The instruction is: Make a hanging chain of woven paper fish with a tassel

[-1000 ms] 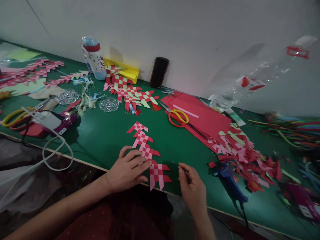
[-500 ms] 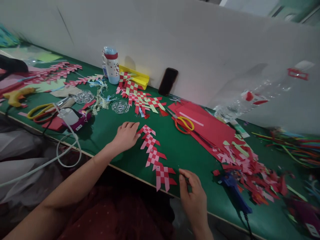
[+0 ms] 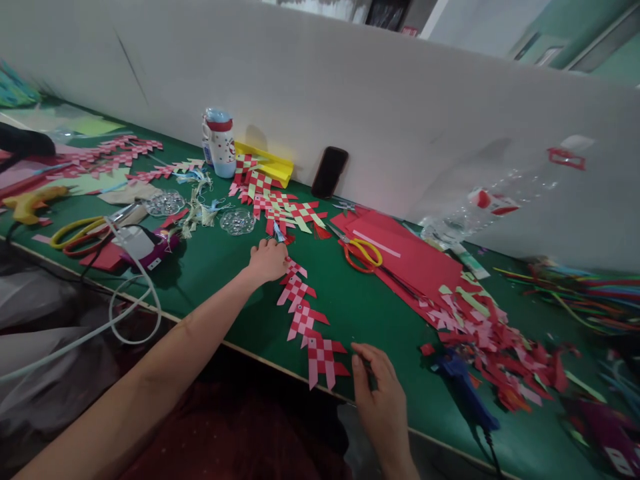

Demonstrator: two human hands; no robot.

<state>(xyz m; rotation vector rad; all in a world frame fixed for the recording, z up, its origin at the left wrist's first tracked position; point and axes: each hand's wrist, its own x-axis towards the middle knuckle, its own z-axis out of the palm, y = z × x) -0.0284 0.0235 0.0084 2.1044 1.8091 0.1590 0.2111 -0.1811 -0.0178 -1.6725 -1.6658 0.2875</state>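
Note:
A chain of pink-and-red woven paper fish (image 3: 303, 321) lies on the green table in front of me, running from upper left to lower right. My left hand (image 3: 270, 260) is at its upper end, palm down with bent fingers, covering part of the top fish. Just beyond those fingers are a light blue tassel (image 3: 279, 232) and a pile of woven paper fish (image 3: 273, 200) in red, pink and pale green. Beside the lowest fish rests my right hand (image 3: 380, 393), its fingers loosely curled and the thumb apart from them, with nothing visible between.
Scissors (image 3: 364, 255) lie on red paper sheets (image 3: 413, 257). Paper scraps (image 3: 505, 347) and a blue glue gun (image 3: 467, 390) are at right. A plastic bottle (image 3: 493, 200), a phone (image 3: 330, 172) and a flask (image 3: 220, 143) stand along the partition. A white cable (image 3: 157, 300) loops at left.
My left hand has moved forward and right, over the chain's upper end toward the tassels. My right hand stays beside the lowest fish. The whole view has shifted slightly.

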